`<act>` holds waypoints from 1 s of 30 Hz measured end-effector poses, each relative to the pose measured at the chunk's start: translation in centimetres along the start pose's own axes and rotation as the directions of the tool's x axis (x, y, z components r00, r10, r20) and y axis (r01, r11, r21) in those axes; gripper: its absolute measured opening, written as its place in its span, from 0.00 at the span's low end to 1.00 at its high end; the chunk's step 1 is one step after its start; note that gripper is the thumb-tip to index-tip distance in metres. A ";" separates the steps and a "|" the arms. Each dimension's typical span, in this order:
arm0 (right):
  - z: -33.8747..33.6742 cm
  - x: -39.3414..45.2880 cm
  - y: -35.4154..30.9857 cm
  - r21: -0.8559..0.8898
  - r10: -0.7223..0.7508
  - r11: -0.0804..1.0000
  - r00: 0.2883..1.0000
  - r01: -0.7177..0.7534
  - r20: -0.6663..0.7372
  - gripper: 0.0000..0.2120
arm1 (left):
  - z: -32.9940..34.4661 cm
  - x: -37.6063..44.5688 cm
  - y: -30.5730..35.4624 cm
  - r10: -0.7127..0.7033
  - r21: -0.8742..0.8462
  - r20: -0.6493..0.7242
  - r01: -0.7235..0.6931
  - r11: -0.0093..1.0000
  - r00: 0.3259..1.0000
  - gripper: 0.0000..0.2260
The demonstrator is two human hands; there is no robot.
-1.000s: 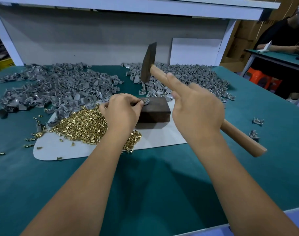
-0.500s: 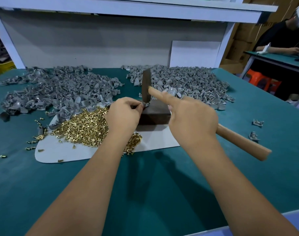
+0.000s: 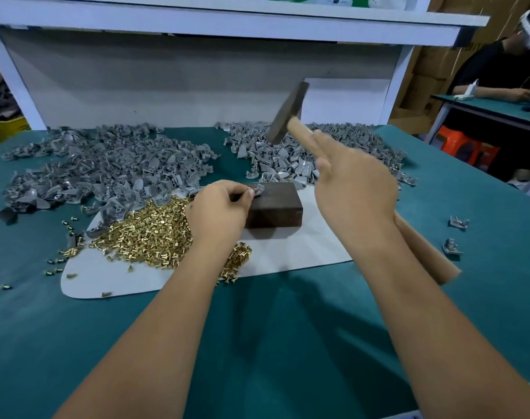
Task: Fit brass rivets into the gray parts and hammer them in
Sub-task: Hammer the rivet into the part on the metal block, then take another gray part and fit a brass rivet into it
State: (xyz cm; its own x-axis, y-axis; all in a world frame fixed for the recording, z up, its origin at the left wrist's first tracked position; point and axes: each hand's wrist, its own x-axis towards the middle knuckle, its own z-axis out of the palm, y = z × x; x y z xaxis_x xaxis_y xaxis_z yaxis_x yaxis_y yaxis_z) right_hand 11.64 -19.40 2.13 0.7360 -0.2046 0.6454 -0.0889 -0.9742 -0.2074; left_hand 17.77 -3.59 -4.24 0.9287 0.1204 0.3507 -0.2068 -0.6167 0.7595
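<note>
Far left of both hands, a broad heap of gray parts point(image 3: 106, 167) covers the green table point(image 3: 257, 343), with a few stray rivets on the cloth in front of it. Just left of and under the left hand lies the pile of brass rivets point(image 3: 149, 234), spread on a white sheet point(image 3: 303, 249). The left hand point(image 3: 220, 211) is curled, its fingertips pinching one gray part point(image 3: 259, 189) down on the top left corner of a dark block point(image 3: 274, 207); whether a rivet sits in that part is too small to tell. Behind the block and between the hands lies a second gray heap point(image 3: 303, 155). The right hand point(image 3: 353, 189) grips the wooden handle of a hammer point(image 3: 288, 114), forefinger stretched along the shaft, the head raised above and behind the block, not touching it. Right of that hand, two loose gray pieces point(image 3: 455, 234) lie on the table.
</note>
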 end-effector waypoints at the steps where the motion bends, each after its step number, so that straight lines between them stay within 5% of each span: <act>1: 0.2 0.4 0.3 0.023 0.053 0.998 0.998 -0.053 0.020 0.19 | 0.0 -0.1 0.0 0.007 0.003 0.001 -0.007 1.000 1.000 0.07; 6: 2.3 -0.3 2.0 0.067 0.243 0.964 0.953 -0.258 0.182 0.08 | -0.2 -0.1 -0.1 -0.016 -0.047 -0.004 0.016 0.999 1.000 0.07; 13: 4.0 -1.6 3.4 -0.077 0.338 0.940 0.876 -0.333 0.345 0.03 | -0.3 0.0 -0.3 -0.056 -0.175 0.035 0.061 0.983 0.998 0.06; 18: 4.1 -1.9 3.0 -0.158 0.331 0.943 0.884 -0.294 0.331 0.03 | -0.8 -0.2 -0.5 -0.033 -0.227 0.066 0.047 0.973 0.997 0.09; 24: 4.5 -1.8 3.3 -0.278 0.264 0.942 0.924 -0.186 0.276 0.18 | -0.9 -0.2 -0.4 -0.016 -0.237 0.068 0.032 0.971 0.998 0.08; 30: 4.6 -1.9 1.6 0.014 0.119 0.992 0.986 -0.122 0.118 0.16 | -0.9 -0.1 -0.5 0.062 -0.136 0.046 -0.055 0.989 0.997 0.04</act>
State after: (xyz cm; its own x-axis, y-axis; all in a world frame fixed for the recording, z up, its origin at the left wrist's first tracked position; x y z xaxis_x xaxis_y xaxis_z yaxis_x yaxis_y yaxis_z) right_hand 13.20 -20.11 -2.81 0.7938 -0.3068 0.5251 -0.1688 -0.9406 -0.2945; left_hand 17.51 -2.62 -4.16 0.9274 0.0458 0.3712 -0.2975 -0.5113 0.8063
